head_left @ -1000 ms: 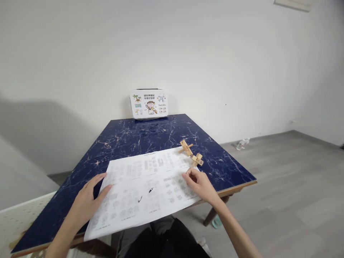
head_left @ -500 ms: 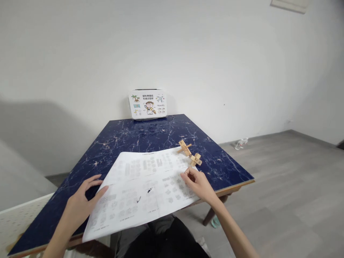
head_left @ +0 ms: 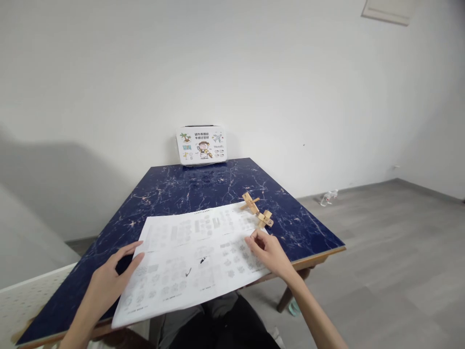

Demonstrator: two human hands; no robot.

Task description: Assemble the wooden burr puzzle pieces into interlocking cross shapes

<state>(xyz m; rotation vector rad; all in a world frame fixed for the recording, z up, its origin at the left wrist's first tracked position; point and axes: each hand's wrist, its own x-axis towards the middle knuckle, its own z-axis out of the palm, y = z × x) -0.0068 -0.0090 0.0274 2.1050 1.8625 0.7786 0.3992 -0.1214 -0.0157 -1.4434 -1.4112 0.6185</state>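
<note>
A large white sheet of printed diagrams (head_left: 189, 261) lies on the dark blue marble-patterned table (head_left: 203, 186), hanging a little over the near edge. My left hand (head_left: 109, 278) grips the sheet's left edge, thumb on top and fingers curled under. My right hand (head_left: 269, 252) rests on the sheet's right part with fingers bent and pinched at the paper. Just beyond my right hand a small wooden puzzle piece assembly (head_left: 257, 212) sits on the sheet's far right corner, touched by neither hand.
A white box with cartoon travel pictures (head_left: 202, 144) stands against the wall at the table's far edge. A crumpled plastic bottle (head_left: 328, 197) lies on the grey floor to the right. A white perforated surface (head_left: 22, 300) sits at lower left.
The sheet's left side, lifted and curled half a second ago, now lies flatter. My left hand stays at its left edge; my right hand has barely moved.
</note>
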